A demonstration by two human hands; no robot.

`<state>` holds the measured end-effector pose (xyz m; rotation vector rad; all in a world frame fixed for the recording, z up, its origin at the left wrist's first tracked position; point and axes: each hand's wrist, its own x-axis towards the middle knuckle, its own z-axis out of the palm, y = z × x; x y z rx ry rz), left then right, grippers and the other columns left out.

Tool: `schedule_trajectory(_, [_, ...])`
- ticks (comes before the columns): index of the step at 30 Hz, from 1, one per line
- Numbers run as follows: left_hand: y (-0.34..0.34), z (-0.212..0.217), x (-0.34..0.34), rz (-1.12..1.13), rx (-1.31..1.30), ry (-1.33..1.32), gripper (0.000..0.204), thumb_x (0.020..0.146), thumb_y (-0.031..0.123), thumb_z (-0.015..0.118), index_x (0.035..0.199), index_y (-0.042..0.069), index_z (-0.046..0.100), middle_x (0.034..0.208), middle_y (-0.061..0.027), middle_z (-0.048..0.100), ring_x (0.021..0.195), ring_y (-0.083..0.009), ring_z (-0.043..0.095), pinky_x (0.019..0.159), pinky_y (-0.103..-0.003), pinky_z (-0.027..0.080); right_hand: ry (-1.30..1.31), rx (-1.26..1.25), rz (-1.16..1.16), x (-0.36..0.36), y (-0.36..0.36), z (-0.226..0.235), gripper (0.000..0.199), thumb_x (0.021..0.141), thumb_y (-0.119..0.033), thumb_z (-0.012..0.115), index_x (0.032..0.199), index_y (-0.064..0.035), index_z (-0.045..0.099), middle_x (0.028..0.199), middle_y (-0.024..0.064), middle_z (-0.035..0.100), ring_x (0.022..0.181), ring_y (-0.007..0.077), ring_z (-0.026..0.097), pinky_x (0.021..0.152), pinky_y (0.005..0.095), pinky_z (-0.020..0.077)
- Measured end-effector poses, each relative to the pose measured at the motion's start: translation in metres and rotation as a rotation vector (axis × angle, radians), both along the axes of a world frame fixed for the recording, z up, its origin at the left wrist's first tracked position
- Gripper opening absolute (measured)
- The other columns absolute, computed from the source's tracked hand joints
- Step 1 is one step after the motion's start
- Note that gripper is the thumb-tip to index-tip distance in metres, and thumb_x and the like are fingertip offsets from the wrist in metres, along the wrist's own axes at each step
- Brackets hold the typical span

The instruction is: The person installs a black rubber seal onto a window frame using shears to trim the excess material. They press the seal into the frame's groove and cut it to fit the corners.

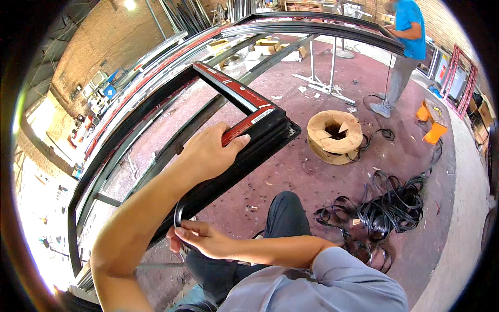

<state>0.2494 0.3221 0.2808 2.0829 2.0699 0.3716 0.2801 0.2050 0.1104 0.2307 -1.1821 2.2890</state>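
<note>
Left hand [208,153] is gripping the near rail of a black window frame [260,143] with red tape on its face, thumb lying over the tape beside the frame's corner. Right hand [200,238], at 6 o'clock from the left hand, is pinching a black rubber strip [178,212] against the frame's lower edge, fingers closed on it. At 3 o'clock a loose tangle of the same black strip [392,208] is lying on the reddish floor [296,171]. A cardboard spool [334,136] is sitting at 2 o'clock. A person in a blue shirt [408,31] is standing at 1 o'clock.

Left hand [210,153] gripping black frame corner [270,130], right hand [200,238] pinching black rubber strip [179,213], tangled strips [390,208] on floor
</note>
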Motion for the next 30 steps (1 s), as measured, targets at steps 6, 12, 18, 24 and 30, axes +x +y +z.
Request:
schedule_trajectory(6, [0.006,0.001,-0.009,-0.035,-0.037,-0.075,0.065,0.096,0.058,0.062,0.118,-0.002,0.071,0.107,-0.0279,0.073,0.104,-0.0420,0.071,0.094,-0.049,0.052,0.107,-0.072,-0.007,-0.016,-0.002,0.012,0.041,0.113,-0.042,0.046,0.121,-0.0034,0.058,0.094,0.0043,0.064,0.091,0.0142,0.061,0.088,0.0313,0.0494])
schedule_trajectory(12, [-0.003,0.000,-0.014,-0.063,0.003,-0.068,0.066,0.096,0.059,0.062,0.118,-0.003,0.070,0.107,-0.0287,0.073,0.104,-0.0431,0.071,0.094,-0.048,0.052,0.101,-0.064,-0.066,-0.014,-0.001,0.013,0.043,0.114,-0.041,0.042,0.122,-0.0010,0.056,0.091,0.0071,0.064,0.086,0.0153,0.062,0.085,0.0309,0.0500])
schedule_trajectory(18, [-0.020,0.005,-0.020,0.000,-0.039,0.036,0.069,0.098,0.061,0.062,0.120,-0.004,0.068,0.101,-0.0255,0.072,0.097,-0.0388,0.070,0.087,-0.047,0.052,0.081,-0.131,-0.017,-0.018,-0.006,0.017,0.043,0.114,-0.041,0.043,0.122,-0.0016,0.057,0.092,0.0072,0.064,0.086,0.0156,0.062,0.085,0.0308,0.0502])
schedule_trajectory(24, [-0.021,0.006,-0.031,-0.011,-0.032,-0.072,0.067,0.095,0.061,0.063,0.113,-0.003,0.070,0.101,-0.0280,0.072,0.098,-0.0415,0.070,0.088,-0.049,0.052,0.135,-0.167,-0.031,-0.023,-0.012,0.030,0.043,0.113,-0.042,0.044,0.123,-0.0019,0.057,0.093,0.0080,0.066,0.083,0.0162,0.063,0.082,0.0303,0.0506])
schedule_trajectory(30, [-0.036,0.007,-0.041,-0.012,-0.069,-0.031,0.064,0.099,0.060,0.062,0.121,0.000,0.067,0.099,-0.0241,0.071,0.096,-0.0398,0.069,0.085,-0.046,0.051,0.101,-0.191,-0.077,-0.024,-0.010,0.026,0.043,0.113,-0.043,0.046,0.122,-0.0027,0.058,0.093,0.0079,0.066,0.081,0.0163,0.063,0.080,0.0299,0.0508])
